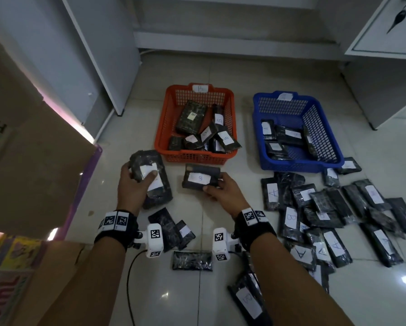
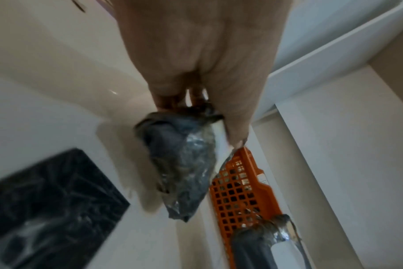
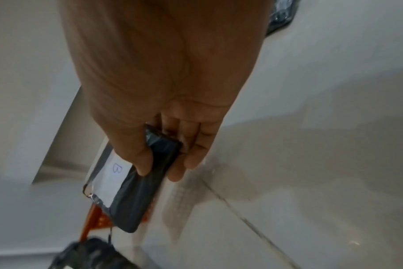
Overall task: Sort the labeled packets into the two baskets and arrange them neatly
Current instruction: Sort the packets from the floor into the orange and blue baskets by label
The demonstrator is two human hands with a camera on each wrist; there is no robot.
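left hand (image 1: 136, 184) is gripping a big packet (image 1: 151, 177), right hand (image 1: 220, 189) pinching a b packet (image 1: 201, 176) — both hovering before the red basket (image 1: 195, 156). risk: left label is thumb-covered, unreadable — missorting.

Glossy floor tiles (image 1: 220, 300); plastic mesh baskets (image 1: 192, 158) (packets (image 1: 338, 245) crinkly film).

Held packet (image 3: 117, 183): label "B". Orange basket (image 1: 166, 128) packets: "B". Blue basket (image 1: 333, 147) packet: "A". Right floor packets (image 1: 333, 222): "A", "B".
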